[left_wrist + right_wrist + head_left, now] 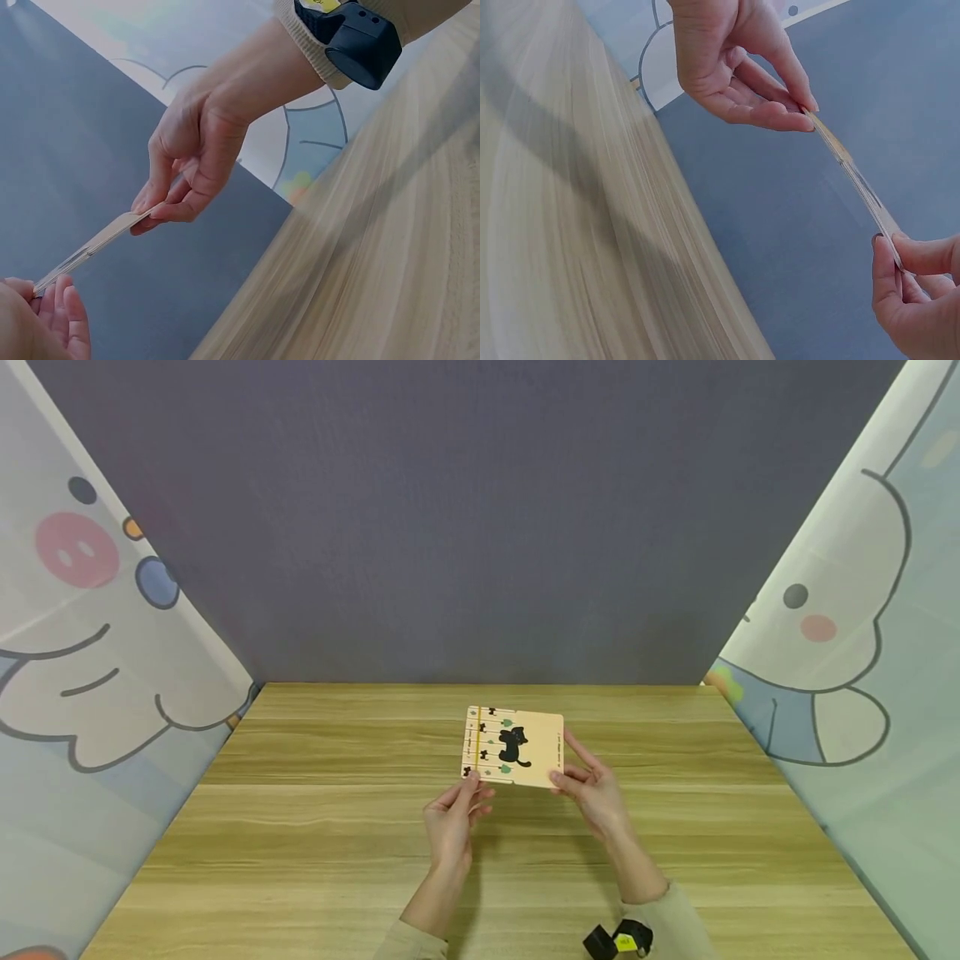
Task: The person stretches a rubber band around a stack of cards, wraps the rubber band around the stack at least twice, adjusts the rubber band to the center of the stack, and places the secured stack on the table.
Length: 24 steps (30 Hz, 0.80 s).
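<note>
A thin cream notebook (pixel 538 735) with a black cat, green leaves and a yellow strip near its left side is held up above the table, its cover facing the head camera. At its lower left corner, my left hand (pixel 450 827) pinches it between thumb and fingers. My right hand (pixel 597 799) grips the right edge, thumb on the cover and fingers behind. Seen edge-on in the left wrist view, the notebook (pixel 96 244) slants between both hands. Stacked layers show along the notebook's edge (pixel 855 180) in the right wrist view.
Beneath the hands lies a wood-grain table (pixel 315 827). A dark grey panel (pixel 480 527) rises at its far edge. Cartoon-printed curtains (pixel 90 693) flank both sides. A black camera (pixel 622 939) with a yellow label sits on the right wrist.
</note>
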Motion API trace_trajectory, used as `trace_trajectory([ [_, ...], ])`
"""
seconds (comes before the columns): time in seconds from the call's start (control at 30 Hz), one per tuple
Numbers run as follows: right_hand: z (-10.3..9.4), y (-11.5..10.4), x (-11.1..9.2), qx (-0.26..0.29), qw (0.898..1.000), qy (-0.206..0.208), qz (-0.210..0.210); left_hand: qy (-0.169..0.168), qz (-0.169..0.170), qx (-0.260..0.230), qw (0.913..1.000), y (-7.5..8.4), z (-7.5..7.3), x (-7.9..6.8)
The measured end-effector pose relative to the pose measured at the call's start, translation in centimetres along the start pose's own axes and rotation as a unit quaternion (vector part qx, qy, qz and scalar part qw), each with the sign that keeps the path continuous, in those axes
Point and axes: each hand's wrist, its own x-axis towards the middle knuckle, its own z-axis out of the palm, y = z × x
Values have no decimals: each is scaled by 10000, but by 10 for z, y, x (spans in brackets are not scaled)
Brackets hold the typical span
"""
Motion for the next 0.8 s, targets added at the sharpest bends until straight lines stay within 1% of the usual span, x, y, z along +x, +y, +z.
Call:
trace_trajectory([
  [0.1,1,1,-1,-31,9999,108,-26,-113,-104,81,9998,-2,3,-3],
  [0.2,2,2,-1,-12,9999,114,-46,-199,-171,123,9996,-4,5,-4],
  [0.33,2,3,-2,-19,9997,131,-184,-240,-152,199,9994,-3,6,-6],
  [0.37,2,3,-2,-50,9996,138,-228,-385,-79,125,9991,6,10,-12],
  [0.43,2,4,-2,-110,9994,113,-318,-462,-164,137,9987,6,10,-12],
  [0.5,2,5,-2,-159,9992,87,-348,-525,-287,100,9982,6,10,-12],
  [0.57,2,5,-2,-157,9993,100,-338,-653,-329,140,9972,7,9,-12],
  [0.6,2,5,-3,-131,9994,115,-312,-598,-456,263,9968,0,6,-7],
  [0.63,2,4,-2,-102,9995,130,-284,-719,-352,163,9967,1,4,-7],
  [0.67,2,4,-2,-49,9996,173,-236,-724,-326,200,9966,10,8,-12],
  [0.73,2,3,-2,17,9997,193,-169,-623,-367,268,9970,33,18,-23],
  [0.77,2,3,-1,38,9997,199,-136,-577,-344,212,9975,44,23,-29],
  [0.8,2,3,-1,53,9997,197,-112,-463,-376,178,9981,56,28,-35],
])
